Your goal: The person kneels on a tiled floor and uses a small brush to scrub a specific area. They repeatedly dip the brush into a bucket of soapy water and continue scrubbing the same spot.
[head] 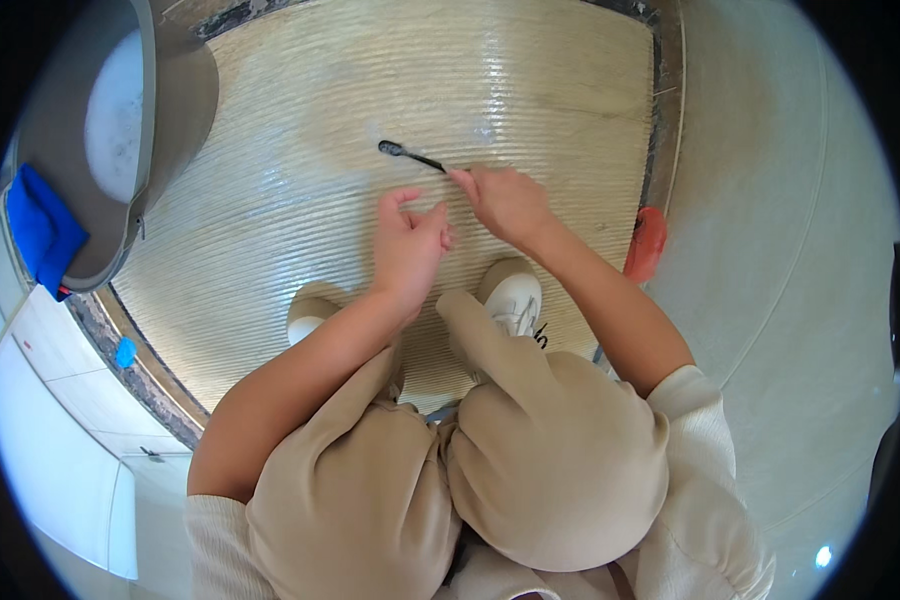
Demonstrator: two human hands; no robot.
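My right hand (506, 202) grips the handle of a small black brush (412, 156), perhaps a toothbrush. The brush points away to the left, and its oval head, with some pale foam on it, is at or just above a ridged beige mat or panel (330, 97). Near it, my left hand (412, 240) hovers over the ridges with loosely bent fingers, apparently holding nothing. Wet, shiny patches show on the ridged surface around both hands.
A grey bucket (184, 90) with foamy water (116, 120) stands at the upper left, a blue cloth (41, 229) draped over its rim. A red object (646, 244), perhaps a scrub brush, lies at the right edge. My white shoes (511, 296) rest on the ridges.
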